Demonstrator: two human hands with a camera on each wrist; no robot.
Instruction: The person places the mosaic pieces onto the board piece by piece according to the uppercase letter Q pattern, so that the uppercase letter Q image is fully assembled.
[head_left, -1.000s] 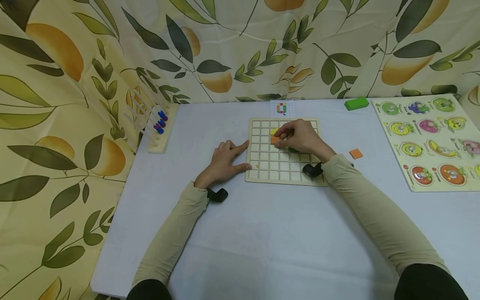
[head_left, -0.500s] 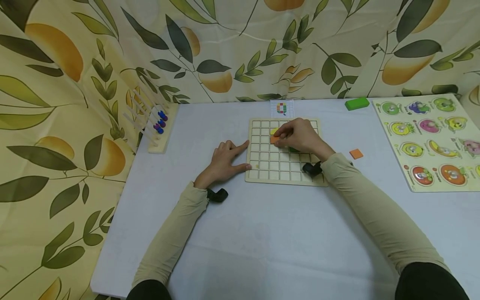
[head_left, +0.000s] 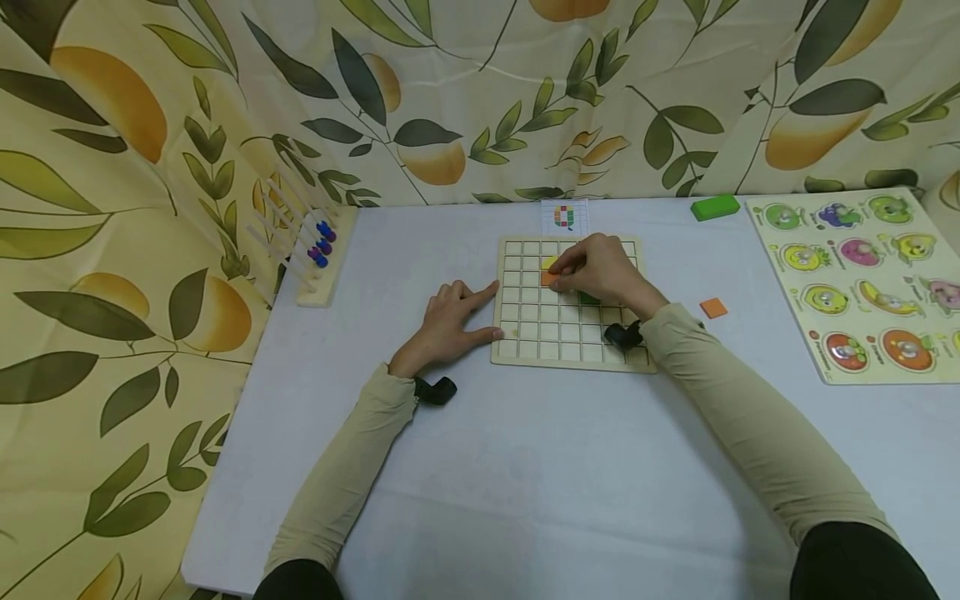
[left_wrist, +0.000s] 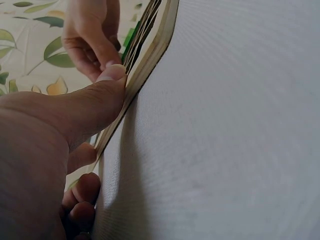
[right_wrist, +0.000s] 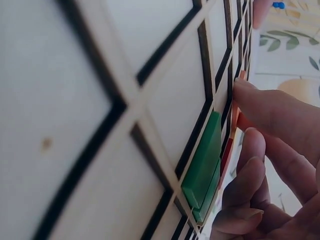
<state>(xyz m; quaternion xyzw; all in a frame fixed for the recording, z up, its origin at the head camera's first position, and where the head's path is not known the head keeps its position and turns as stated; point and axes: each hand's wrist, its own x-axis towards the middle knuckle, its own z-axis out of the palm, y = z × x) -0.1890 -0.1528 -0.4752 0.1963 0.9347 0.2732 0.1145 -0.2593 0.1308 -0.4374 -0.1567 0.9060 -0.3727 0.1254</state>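
Observation:
A pale square board with a raised grid lies on the white table. My left hand rests beside its left edge; the thumb and index finger, spread apart and fairly straight, touch that edge. Over the board, my right hand pinches an orange square tile at a grid cell with thumb and fingertips. A yellow tile sits just beyond it. In the right wrist view, green tiles and a red tile lie near the curled fingers. My right hand partly hides the tiles underneath.
Right of the board lies a loose orange tile. Behind the board is a small pattern card. A green block and a fruit-picture board are at the right. A peg stand with beads stands at the left.
My right hand and the orange tile in its fingertips have shifted very slightly away from me. The left hand and the board have stayed put.

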